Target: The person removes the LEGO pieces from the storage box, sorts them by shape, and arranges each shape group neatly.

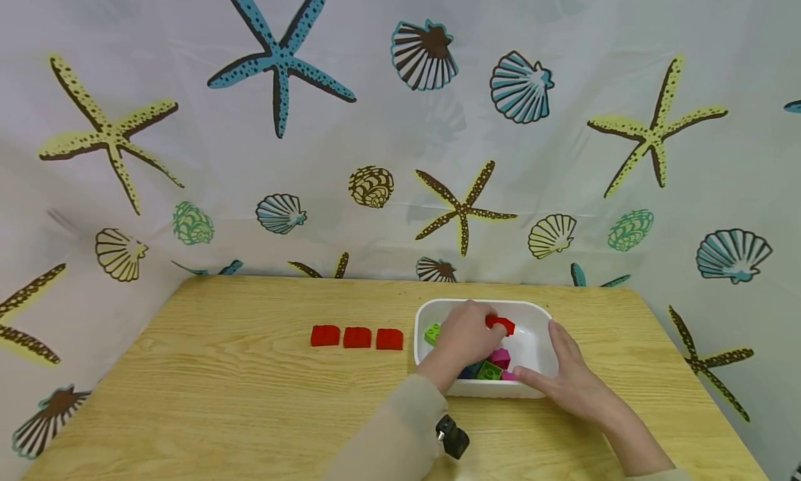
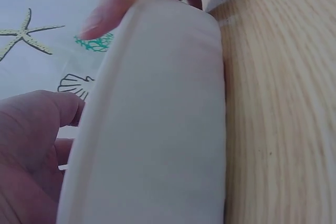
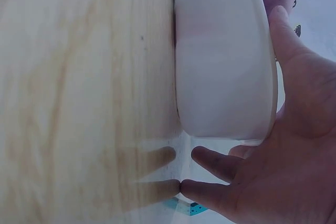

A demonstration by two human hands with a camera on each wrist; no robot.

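Observation:
My left hand (image 1: 469,333) reaches into a white plastic bin (image 1: 494,389) and pinches a red toy building brick (image 1: 502,325) at its fingertips. Beneath and beside that hand lie a lime brick (image 1: 432,334), a pink brick (image 1: 500,358), a green brick (image 1: 489,371) and a dark blue one, partly hidden. My right hand (image 1: 578,382) holds the bin's near right corner, its thumb over the front rim and its fingers along the right end. In the left wrist view, the bin's side wall (image 2: 157,108) hides what the left fingers (image 2: 65,108) touch.
Three red bricks (image 1: 357,337) sit in a spaced row on the wooden table (image 1: 250,397), left of the bin. A small black device (image 1: 452,438) is at the left sleeve. A curtain (image 1: 350,133) printed with starfish and shells stands behind the table and along its sides.

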